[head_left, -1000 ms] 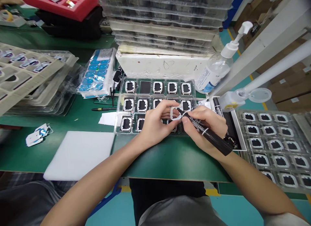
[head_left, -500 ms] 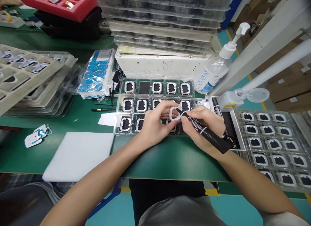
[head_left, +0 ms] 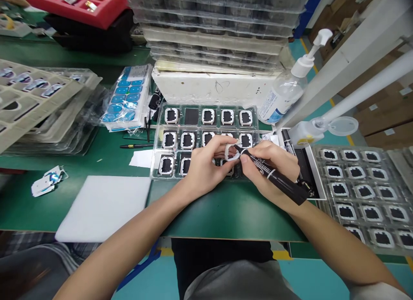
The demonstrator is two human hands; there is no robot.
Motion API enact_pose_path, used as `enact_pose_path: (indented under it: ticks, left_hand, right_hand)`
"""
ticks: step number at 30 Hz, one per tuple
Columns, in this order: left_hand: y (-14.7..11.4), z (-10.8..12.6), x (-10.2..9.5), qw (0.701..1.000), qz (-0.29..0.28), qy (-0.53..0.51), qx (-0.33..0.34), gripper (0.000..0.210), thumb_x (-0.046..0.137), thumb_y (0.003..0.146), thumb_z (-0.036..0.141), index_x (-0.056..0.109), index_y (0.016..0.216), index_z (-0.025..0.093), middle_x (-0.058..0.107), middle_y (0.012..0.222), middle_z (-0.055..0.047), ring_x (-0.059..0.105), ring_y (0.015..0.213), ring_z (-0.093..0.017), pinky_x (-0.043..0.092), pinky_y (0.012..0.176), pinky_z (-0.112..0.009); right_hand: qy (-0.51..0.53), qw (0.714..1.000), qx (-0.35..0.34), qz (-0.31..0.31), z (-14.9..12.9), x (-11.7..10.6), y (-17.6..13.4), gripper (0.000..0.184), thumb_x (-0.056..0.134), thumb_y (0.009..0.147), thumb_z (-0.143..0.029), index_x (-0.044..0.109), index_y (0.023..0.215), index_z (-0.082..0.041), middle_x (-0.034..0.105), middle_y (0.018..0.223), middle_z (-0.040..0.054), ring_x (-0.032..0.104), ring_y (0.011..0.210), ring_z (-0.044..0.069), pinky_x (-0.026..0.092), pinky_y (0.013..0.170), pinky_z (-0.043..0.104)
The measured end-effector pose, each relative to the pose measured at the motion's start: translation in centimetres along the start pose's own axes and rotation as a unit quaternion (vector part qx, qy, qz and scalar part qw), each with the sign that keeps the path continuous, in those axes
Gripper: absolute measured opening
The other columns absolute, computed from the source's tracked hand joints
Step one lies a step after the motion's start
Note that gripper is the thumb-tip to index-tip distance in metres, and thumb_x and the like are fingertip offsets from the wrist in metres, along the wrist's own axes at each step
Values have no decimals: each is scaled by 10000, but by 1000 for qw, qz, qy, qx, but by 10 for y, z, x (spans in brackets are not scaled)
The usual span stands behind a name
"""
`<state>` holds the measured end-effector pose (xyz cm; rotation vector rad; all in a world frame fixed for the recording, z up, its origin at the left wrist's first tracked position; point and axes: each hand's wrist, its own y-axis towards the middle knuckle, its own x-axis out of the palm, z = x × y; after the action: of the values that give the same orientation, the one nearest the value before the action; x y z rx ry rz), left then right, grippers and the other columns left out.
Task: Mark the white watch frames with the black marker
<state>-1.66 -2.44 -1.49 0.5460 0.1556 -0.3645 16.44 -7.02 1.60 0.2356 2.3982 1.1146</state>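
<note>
Between the thumb and fingers of my left hand (head_left: 206, 164) is a small silver-white frame (head_left: 231, 153), rounded square in outline, that looks like a watch case. My right hand (head_left: 271, 164) grips a black marker pen (head_left: 277, 179), its tip at the frame's upper right edge. Both hands are above the near part of a clear plastic tray (head_left: 156, 156). Similar frames with dark centres, such as one frame (head_left: 169, 140), sit in the tray's pockets. One back-row pocket (head_left: 191, 116) holds no frame. My hands hide part of the two nearer rows.
A second tray of frames (head_left: 364, 190) is on the right. Behind stand a pump bottle (head_left: 284, 93) and stacked trays (head_left: 216, 16) on a white block (head_left: 213, 87). To the left lie a white foam sheet (head_left: 103, 209), a thin pen (head_left: 135, 146) and blue-celled packs (head_left: 127, 97).
Hardly anything differs. Both hands keep their hold on the frame and marker, and the marker's rear end has shifted very slightly.
</note>
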Motion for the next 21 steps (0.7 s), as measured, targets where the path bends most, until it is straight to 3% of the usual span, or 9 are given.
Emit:
enact_pose_path:
  ticks: [21]
  left_hand:
    - [-2, 4, 3, 999, 26, 14, 15, 347, 804, 891, 118, 661, 1193, 212, 820, 920, 15, 836, 865, -139, 685, 830, -190]
  right_hand:
    - [-32, 999, -24, -16, -5, -3, 0, 258, 738, 913, -31, 597, 957, -242, 684, 776, -14, 664, 695, 156, 550, 637, 303]
